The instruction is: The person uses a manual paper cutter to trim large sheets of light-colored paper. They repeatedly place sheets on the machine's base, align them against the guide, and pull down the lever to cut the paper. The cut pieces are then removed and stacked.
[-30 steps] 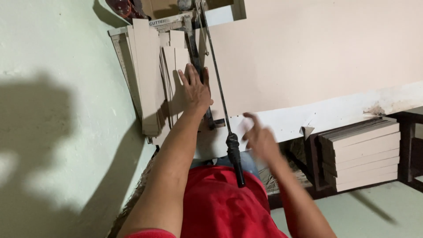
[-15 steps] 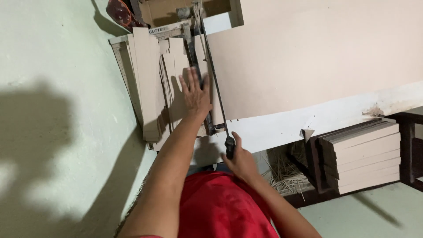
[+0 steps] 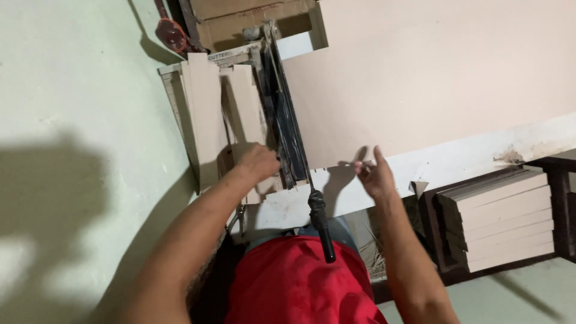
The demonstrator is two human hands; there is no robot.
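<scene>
A lever paper cutter (image 3: 282,102) lies on a white table (image 3: 474,159). Its long arm is down, and the black handle (image 3: 321,231) points toward my red shirt. Tan cardboard strips (image 3: 207,114) lie on the cutter bed left of the blade. My left hand (image 3: 258,163) is curled on the near end of these strips, right against the blade arm. A large tan cardboard sheet (image 3: 432,78) spreads out right of the blade. My right hand (image 3: 375,175) hovers at its near edge with fingers apart, holding nothing I can make out.
A stack of tan boards (image 3: 504,219) sits on a dark low shelf at the right. A brown cardboard box (image 3: 240,15) and a red round object (image 3: 173,33) lie beyond the cutter. A pale green floor (image 3: 72,90) is on the left.
My right hand has let go of the cutter handle and moved right to the sheet's edge. My left hand slid nearer to me and went from flat to curled.
</scene>
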